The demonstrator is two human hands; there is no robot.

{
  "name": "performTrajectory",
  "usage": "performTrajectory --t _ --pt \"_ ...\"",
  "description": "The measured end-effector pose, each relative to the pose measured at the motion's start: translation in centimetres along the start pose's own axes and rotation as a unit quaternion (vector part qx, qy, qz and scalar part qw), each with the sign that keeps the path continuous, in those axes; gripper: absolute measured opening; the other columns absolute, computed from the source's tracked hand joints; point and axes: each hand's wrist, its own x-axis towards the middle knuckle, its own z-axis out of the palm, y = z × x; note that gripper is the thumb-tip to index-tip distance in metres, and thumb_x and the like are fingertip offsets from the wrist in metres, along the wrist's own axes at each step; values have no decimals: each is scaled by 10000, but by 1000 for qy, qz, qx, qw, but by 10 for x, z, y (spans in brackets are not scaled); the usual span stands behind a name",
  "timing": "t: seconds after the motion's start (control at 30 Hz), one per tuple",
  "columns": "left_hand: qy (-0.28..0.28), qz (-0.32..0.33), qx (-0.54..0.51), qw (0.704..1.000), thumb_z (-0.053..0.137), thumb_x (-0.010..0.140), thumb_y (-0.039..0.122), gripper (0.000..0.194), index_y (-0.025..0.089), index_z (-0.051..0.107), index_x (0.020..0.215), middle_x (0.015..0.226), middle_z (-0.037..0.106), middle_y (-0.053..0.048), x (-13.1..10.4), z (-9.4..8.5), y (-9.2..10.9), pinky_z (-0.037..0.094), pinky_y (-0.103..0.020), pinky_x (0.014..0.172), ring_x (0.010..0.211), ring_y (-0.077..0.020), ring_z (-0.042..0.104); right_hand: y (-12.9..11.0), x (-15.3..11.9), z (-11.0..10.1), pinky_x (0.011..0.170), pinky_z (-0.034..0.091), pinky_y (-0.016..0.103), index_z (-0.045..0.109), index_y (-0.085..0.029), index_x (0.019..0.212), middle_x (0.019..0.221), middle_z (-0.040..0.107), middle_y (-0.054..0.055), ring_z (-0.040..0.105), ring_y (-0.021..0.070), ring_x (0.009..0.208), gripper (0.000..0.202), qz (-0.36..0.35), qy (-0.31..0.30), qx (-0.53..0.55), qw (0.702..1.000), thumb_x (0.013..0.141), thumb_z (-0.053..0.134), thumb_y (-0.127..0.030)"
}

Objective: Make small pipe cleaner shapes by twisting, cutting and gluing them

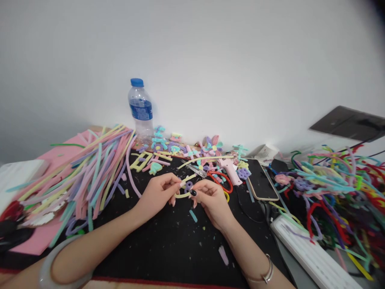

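Note:
My left hand (161,190) pinches a pale yellow pipe cleaner (182,196) that curves across between my hands. My right hand (212,200) is closed at its other side, thumb and fingertips pressed together on the same yellow piece. A small purple coiled ring (188,186) sits between the fingertips, touching or very near the yellow strip; which fingers bear it is hard to see. Just behind my hands lie red-handled scissors (221,180) with their blades partly covered. A pink glue gun (230,171) rests to the right of them.
Many pastel pipe cleaners (99,172) are heaped at left on pink sheets (33,243). A water bottle (140,106) stands by the wall, near several finished pipe-cleaner shapes (159,138). On the right are a phone (262,180), a power strip (309,253) and a tangled colourful pile (331,192).

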Motion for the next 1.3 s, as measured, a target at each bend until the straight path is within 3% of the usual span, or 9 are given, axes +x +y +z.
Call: performTrajectory --t 0.1,0.33,0.97,1.17,1.3 --pt "-25 2 8 1000 559 824 341 212 144 577 745 563 518 53 -1 1 0 397 -186 442 411 -71 498 1 1 0 475 451 202 640 -166 733 572 624 -31 528 85 468 134 1 27 14 1000 678 746 -226" --pt "-46 10 38 998 547 829 336 216 146 591 737 482 498 59 -3 1 1 376 -179 434 391 -76 484 1 3 -2 521 448 215 625 -185 919 610 640 -38 544 95 498 266 -29 49 -11 998 677 735 -201" --pt "-61 18 63 996 547 831 320 224 147 590 695 453 461 68 -2 1 3 332 -172 411 371 -69 439 -1 5 -5 532 454 243 729 -184 747 604 649 -3 537 113 524 74 -59 91 -102 989 678 717 -206" --pt "-58 41 40 997 578 820 332 239 153 662 954 641 584 19 -1 0 1 431 -202 486 464 -88 518 1 6 -9 517 419 226 694 -166 724 590 621 -9 514 101 512 76 -52 94 -77 991 713 707 -240" --pt "-45 116 113 986 686 741 289 328 186 677 1052 779 617 -10 0 -1 -1 460 -214 578 600 -113 569 3 7 -11 530 404 220 680 -161 744 585 604 -14 507 95 523 91 -62 89 -61 992 747 687 -252"
